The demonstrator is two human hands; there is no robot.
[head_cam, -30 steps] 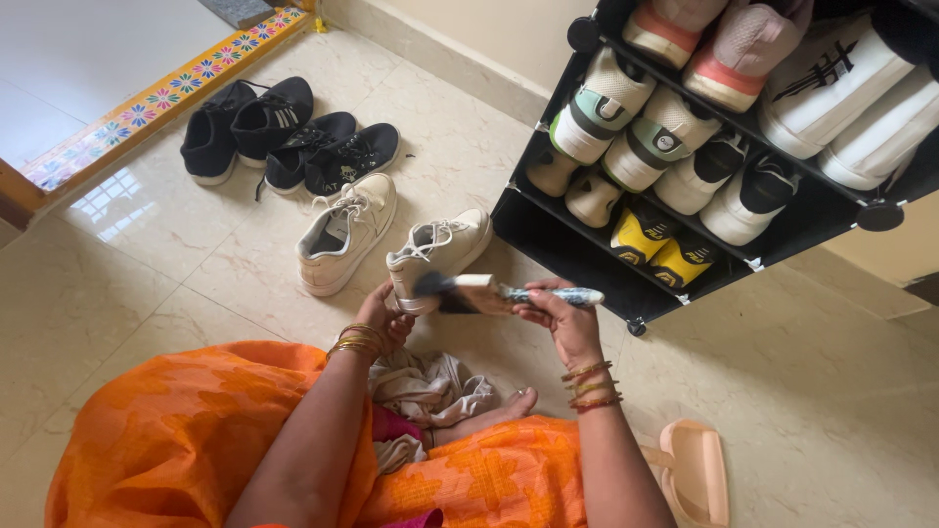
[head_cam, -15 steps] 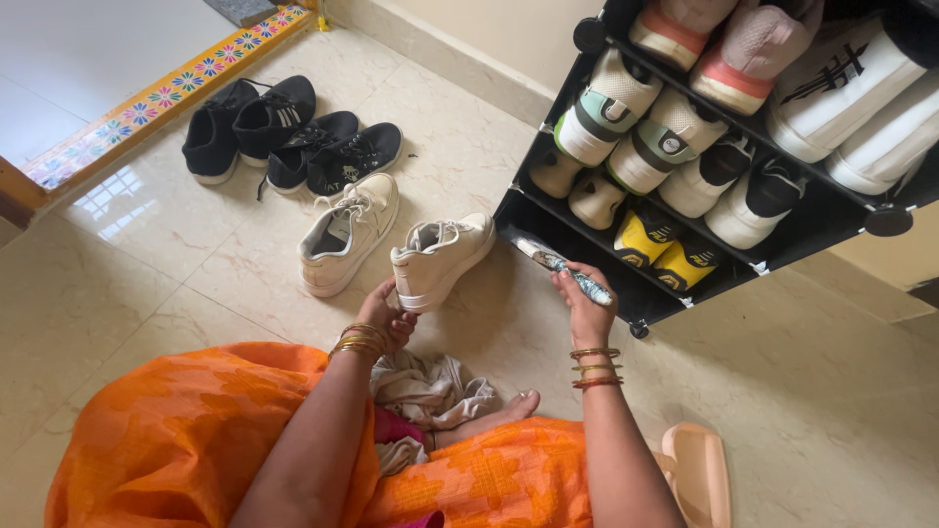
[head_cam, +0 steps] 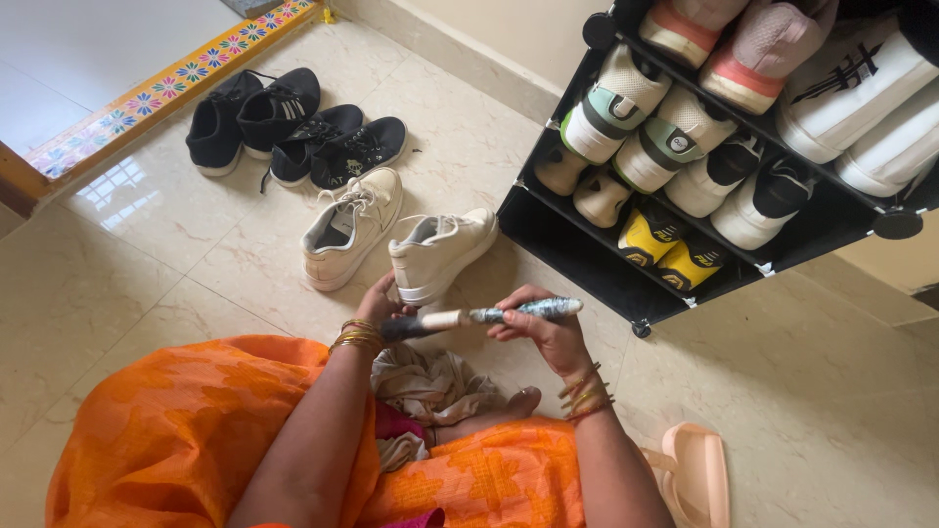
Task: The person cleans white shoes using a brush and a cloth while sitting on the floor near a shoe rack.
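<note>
I sit on the floor in an orange garment. My left hand (head_cam: 380, 305) grips the heel of a cream sneaker (head_cam: 442, 250) that rests on the tiles. My right hand (head_cam: 533, 325) holds a brush (head_cam: 469, 317) by its patterned blue-and-white handle; the dark bristles point left and lie close to the sneaker's heel and my left hand. The second cream sneaker (head_cam: 349, 227) lies just to the left of the first. A crumpled grey cloth (head_cam: 426, 384) sits in my lap below both hands.
A black shoe rack (head_cam: 577, 235) full of white, yellow and pink shoes stands at the right. Black sneakers (head_cam: 284, 122) lie at the back left near a patterned door sill (head_cam: 147, 101). A peach dustpan (head_cam: 696, 471) rests at my right.
My right hand swung the brush from near the rack's base back to the left, so its bristles now sit at the sneaker's heel. The left hand kept its hold.
</note>
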